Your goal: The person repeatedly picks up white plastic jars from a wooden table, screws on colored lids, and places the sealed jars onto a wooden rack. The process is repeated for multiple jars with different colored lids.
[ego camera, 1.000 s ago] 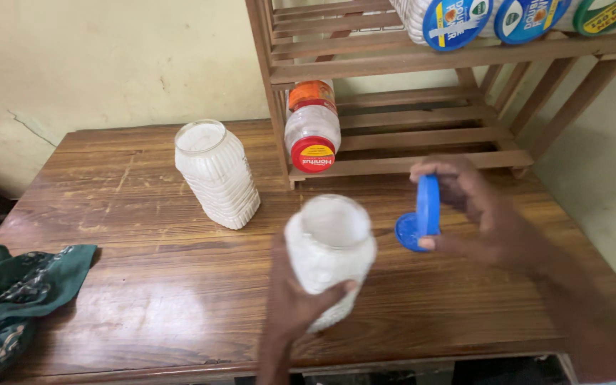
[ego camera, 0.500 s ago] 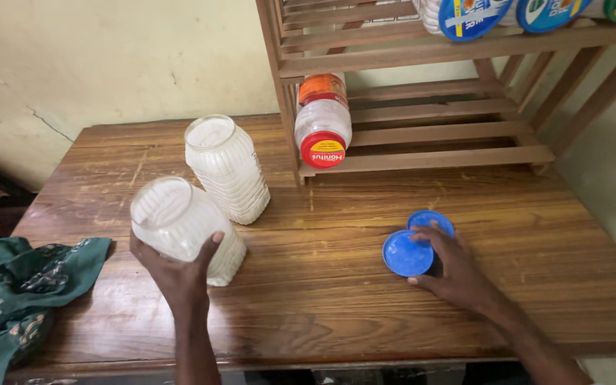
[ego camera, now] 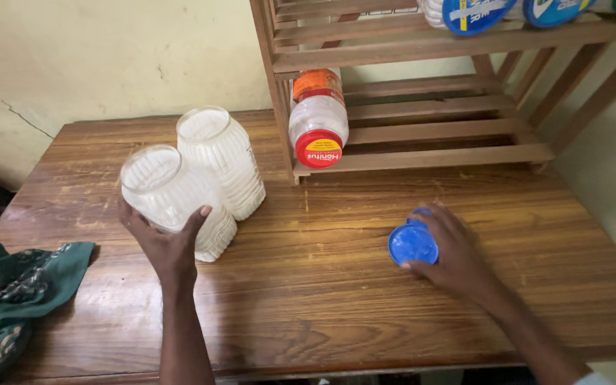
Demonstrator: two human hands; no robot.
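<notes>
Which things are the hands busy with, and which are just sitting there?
Busy with:
- left hand holds an open clear jar
- right hand rests on a blue lid

Just sitting:
- second open jar
- red-lidded jar on the wooden rack
- green cloth

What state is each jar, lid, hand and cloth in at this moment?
Near jar: open, no lid, upright on the table, touching the far jar.
Far jar: open, upright.
Blue lids: off, lying on the table.
Shelf jar: capped, lying on its side on the rack.
Left hand: gripping the near jar.
Right hand: resting on the blue lids.
Green cloth: crumpled at the table edge.
</notes>
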